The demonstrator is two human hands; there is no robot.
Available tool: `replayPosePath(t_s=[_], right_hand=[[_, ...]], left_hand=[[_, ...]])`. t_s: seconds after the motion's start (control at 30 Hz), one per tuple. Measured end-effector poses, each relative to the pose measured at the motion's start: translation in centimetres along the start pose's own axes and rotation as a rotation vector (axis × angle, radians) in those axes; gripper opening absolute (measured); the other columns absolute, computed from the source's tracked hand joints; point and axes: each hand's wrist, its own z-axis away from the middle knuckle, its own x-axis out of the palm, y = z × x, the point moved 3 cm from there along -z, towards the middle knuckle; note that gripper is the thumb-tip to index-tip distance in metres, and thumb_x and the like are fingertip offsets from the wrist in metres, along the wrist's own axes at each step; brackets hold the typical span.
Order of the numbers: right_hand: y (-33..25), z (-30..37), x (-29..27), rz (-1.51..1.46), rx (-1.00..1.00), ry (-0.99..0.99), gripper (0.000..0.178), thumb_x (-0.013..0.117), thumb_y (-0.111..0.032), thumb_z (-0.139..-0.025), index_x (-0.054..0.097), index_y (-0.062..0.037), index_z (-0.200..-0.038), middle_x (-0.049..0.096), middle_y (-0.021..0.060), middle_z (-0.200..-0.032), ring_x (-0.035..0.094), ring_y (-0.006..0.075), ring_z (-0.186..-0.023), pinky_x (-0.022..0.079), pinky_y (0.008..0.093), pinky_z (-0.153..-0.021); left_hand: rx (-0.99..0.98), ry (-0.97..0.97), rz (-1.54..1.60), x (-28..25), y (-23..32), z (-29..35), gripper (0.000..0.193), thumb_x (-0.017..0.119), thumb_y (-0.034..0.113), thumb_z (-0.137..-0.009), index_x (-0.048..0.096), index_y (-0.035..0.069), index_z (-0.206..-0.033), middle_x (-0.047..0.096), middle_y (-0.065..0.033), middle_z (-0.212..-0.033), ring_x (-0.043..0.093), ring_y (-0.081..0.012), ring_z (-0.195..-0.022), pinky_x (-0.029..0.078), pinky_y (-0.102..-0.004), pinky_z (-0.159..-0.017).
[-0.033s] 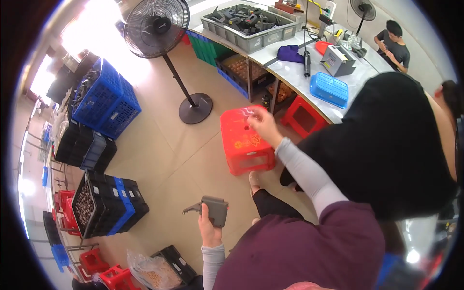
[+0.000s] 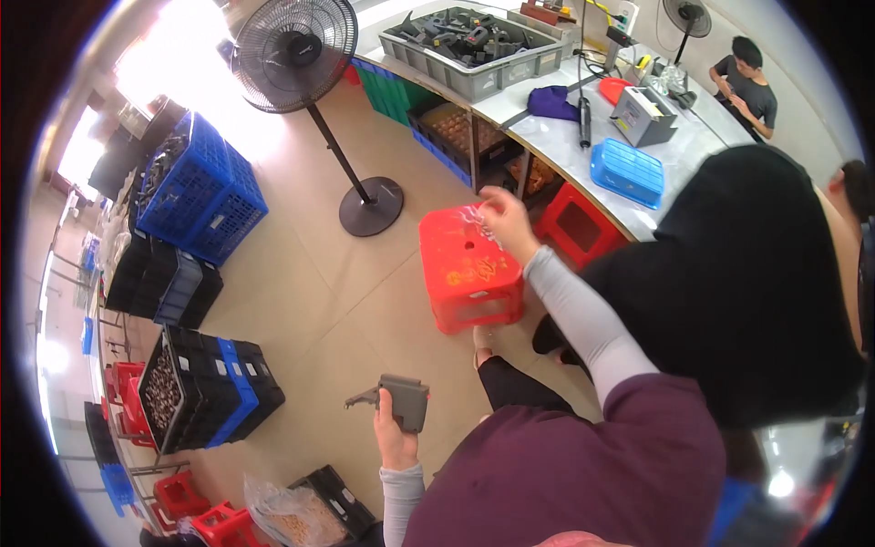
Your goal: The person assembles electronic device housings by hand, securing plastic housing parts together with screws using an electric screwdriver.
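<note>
My left hand, low in the middle, is closed around a dark grey boxy plastic part. A thin arm sticks out of its left side, and my thumb lies on its near face. My right hand is stretched out over the back right corner of a red plastic stool. Its fingers are curled together. Thin, clear, whitish strips show beside the fingertips, over the stool top. Whether the fingers grip these strips, or something else hidden by the hand, is too small and blurred to make out.
A standing fan is ahead. Stacked blue crates and black crates line the left. At the right, a person in black sits by a table with a grey bin and blue basket. Another person is farther back.
My right hand has shifted slightly right relative to the stool top, its fingers more curled. My left hand still holds the grey part. The whole view has shifted a little.
</note>
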Motion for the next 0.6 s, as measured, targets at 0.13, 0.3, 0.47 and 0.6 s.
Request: replayPosePath(t_s=[0.13, 0.3, 0.47, 0.6], right_hand=[[7.6, -16.3, -6.4, 0.52, 0.065, 0.272, 0.039, 0.058, -0.015, -0.068, 0.057, -0.0005, -0.105, 0.063, 0.015, -0.083, 0.061, 0.0277, -0.076, 0.048, 0.0351, -0.071], [15.7, -29.9, -22.7, 1.09, 0.281, 0.639, 0.056, 0.062, -0.019, -0.067, 0.045, -0.0016, -0.118, 0.049, 0.0263, -0.113, 0.051, 0.0388, -0.099, 0.042, 0.041, -0.088], [17.2, -32.6, -26.4, 1.127, 0.474, 0.613, 0.064, 0.072, -0.025, -0.064, 0.045, -0.0025, -0.118, 0.05, 0.0262, -0.114, 0.052, 0.0385, -0.104, 0.043, 0.0402, -0.089], [17.5, -32.7, -26.5, 1.191, 0.476, 0.431, 0.06, 0.07, -0.017, -0.061, 0.047, 0.0026, -0.112, 0.062, 0.0231, -0.093, 0.061, 0.035, -0.088, 0.049, 0.037, -0.079]], left_hand=[[0.003, 0.098, -0.002, -0.6, 2.2, -7.5, 0.037, 0.05, 0.031, -0.091, 0.049, -0.002, -0.108, 0.06, -0.0147, -0.098, 0.061, -0.0255, -0.085, 0.052, -0.0388, -0.076], [-0.073, 0.192, -0.038, 4.7, 4.6, -17.5, 0.037, 0.049, 0.029, -0.092, 0.049, -0.003, -0.109, 0.059, -0.0152, -0.099, 0.06, -0.0266, -0.087, 0.051, -0.0398, -0.078], [-0.204, 0.066, -0.149, 13.6, 6.5, -25.3, 0.034, 0.048, 0.023, -0.091, 0.048, -0.004, -0.111, 0.058, -0.0153, -0.102, 0.06, -0.0268, -0.09, 0.05, -0.0395, -0.082], [-0.414, -0.105, -0.112, 16.4, 5.6, -31.1, 0.035, 0.051, 0.014, -0.086, 0.047, -0.004, -0.115, 0.057, -0.0139, -0.106, 0.057, -0.0252, -0.098, 0.047, -0.037, -0.087]])
